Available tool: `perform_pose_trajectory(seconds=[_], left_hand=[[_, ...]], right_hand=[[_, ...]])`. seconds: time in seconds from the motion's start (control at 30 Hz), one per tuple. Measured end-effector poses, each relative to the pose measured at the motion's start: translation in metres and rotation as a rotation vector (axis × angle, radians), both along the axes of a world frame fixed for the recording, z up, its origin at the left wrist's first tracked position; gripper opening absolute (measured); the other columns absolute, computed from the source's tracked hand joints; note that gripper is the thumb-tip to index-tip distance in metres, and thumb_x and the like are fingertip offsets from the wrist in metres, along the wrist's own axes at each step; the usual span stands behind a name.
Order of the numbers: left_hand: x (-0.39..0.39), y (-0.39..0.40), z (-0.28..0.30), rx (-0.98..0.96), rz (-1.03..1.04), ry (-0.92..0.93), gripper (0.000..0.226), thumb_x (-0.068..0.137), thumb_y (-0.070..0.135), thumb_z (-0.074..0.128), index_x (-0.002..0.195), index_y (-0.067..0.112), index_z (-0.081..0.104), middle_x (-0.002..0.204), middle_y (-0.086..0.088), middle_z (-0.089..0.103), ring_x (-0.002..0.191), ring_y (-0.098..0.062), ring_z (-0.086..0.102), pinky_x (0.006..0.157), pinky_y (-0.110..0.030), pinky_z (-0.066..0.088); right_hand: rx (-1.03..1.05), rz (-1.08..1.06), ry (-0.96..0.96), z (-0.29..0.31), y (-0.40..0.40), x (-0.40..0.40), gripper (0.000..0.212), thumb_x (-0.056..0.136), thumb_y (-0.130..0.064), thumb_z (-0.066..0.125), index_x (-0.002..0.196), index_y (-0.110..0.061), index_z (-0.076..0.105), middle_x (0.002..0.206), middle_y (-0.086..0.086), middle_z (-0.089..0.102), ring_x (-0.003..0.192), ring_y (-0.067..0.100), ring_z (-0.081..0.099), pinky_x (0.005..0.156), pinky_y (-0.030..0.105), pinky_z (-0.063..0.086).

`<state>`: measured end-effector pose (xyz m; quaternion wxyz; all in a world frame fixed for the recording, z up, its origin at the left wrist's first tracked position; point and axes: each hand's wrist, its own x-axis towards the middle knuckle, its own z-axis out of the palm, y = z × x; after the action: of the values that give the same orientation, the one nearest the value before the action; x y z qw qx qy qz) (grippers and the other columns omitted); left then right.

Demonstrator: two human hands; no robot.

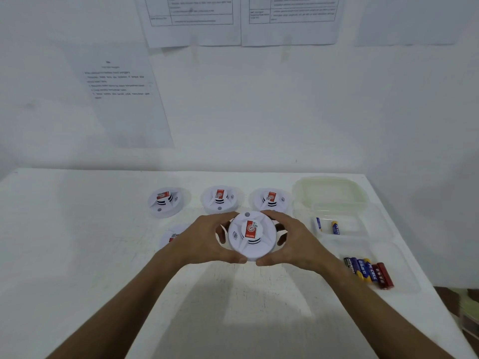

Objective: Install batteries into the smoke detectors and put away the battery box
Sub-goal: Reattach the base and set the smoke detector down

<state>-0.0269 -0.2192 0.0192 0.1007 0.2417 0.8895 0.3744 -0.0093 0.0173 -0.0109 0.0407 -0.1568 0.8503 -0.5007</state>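
Smoke detector (251, 235) sits mid-frame, clasped by left grip (207, 239) and right grip (290, 242). Another detector (172, 237) is half hidden behind the left wrist.

Light is bright, soft and even, washing the white table (77, 255) and wall (259, 112) to a pale blue-grey cast. Faint shadows spread on the tabletop beneath the forearms, toward the viewer. The whole picture is slightly soft; text on the papers (121, 99) beyond the hands is unreadable. Wide-angle distortion bends the table edges outward.
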Motion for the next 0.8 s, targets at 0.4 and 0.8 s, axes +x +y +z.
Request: perform_pose_trajectory(seconds=[0.4,0.8], left_hand=[[-0.003,0.001,-0.006,0.034,-0.021,0.014,0.078,0.061,0.045,0.088,0.129,0.040,0.050,0.103,0.029,0.060,0.089,0.002,0.055,0.070,-0.012,0.049],[-0.011,-0.001,-0.010,0.039,-0.042,0.029,0.080,0.061,0.047,0.087,0.130,0.044,0.049,0.104,0.029,0.062,0.081,0.001,0.053,0.068,-0.015,0.050]], right_hand=[[-0.045,0.012,-0.029,-0.003,0.001,-0.002,0.090,0.057,-0.020,0.096,0.136,-0.032,0.053,0.120,-0.020,0.065,0.095,0.001,0.062,0.070,0.017,0.051],[-0.041,0.001,-0.021,-0.005,0.001,-0.006,0.090,0.056,-0.026,0.096,0.131,-0.043,0.050,0.118,-0.029,0.061,0.096,-0.001,0.059,0.071,0.015,0.050]])
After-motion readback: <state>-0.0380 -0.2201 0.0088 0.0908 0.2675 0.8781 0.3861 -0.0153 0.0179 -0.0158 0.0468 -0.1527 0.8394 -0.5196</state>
